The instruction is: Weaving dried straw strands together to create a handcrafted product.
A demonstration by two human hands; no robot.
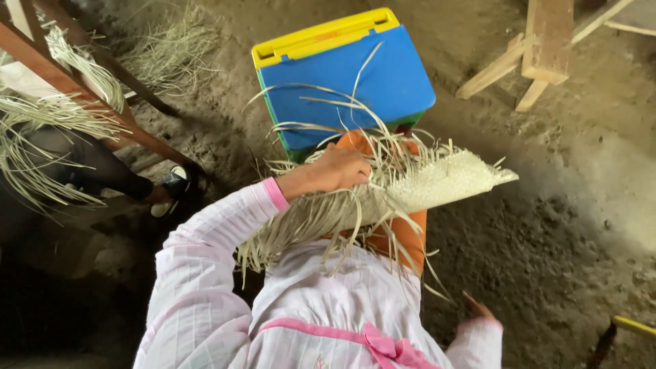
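Note:
My left hand [336, 169] grips a half-woven pale straw piece [437, 181] at its middle, where the woven part meets the loose strands. The woven end points right; long unwoven strands [301, 225] hang toward my lap and stick up over the box. An orange form [403, 236] stands under the weave between my knees. My right hand [478, 309] is low at the right beside my pink-striped sleeve, only fingertips showing, holding nothing that I can see.
A blue plastic box with a yellow lid edge and green sides [348, 75] sits on the dirt floor just beyond the weave. Straw bundles [48, 116] hang over wooden poles at left, near another person's leg and shoe [174, 184]. Wooden trestle [540, 48] at top right.

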